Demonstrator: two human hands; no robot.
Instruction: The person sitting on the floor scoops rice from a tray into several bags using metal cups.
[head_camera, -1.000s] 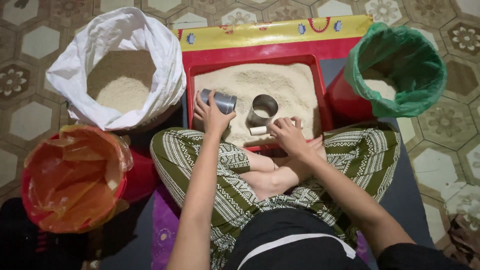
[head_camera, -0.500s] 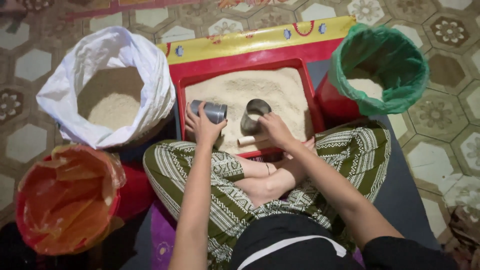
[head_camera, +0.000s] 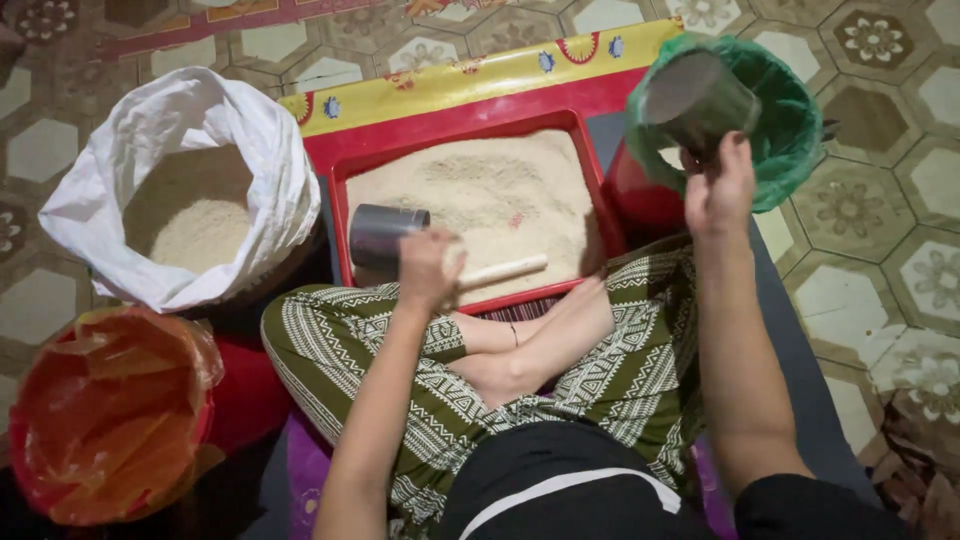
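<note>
Red plastic is forming the tray (head_camera: 345, 195) lying on the floor in front of a seated person in the head view, and pale grain is filling it. Two metal cans are showing. The left hand (head_camera: 425, 268), at about 6 o'clock of the tray, is closing its grip around the first metal can (head_camera: 385, 232), which is lying on its side over the grain near the tray's 9 o'clock edge. One pale stick (head_camera: 505, 270) is resting across the grain just beside that hand, toward 3 o'clock. The right hand (head_camera: 720, 190) is pinching the second metal can (head_camera: 695, 100) by its lower rim, holding it tilted above the green-lined bucket (head_camera: 790, 130) at 2 o'clock of the tray; the fingers are pressing on the can.

Three containers are standing around the tray: one white sack (head_camera: 185, 200) with grain inside at 9 o'clock, one orange-lined bucket (head_camera: 105, 415) at 7 o'clock, and the green-lined one. One yellow and red mat (head_camera: 470, 80) is lying under the tray's far edge. The person is sitting cross-legged in green patterned trousers (head_camera: 620, 370) on a patterned tile floor (head_camera: 880, 270).
</note>
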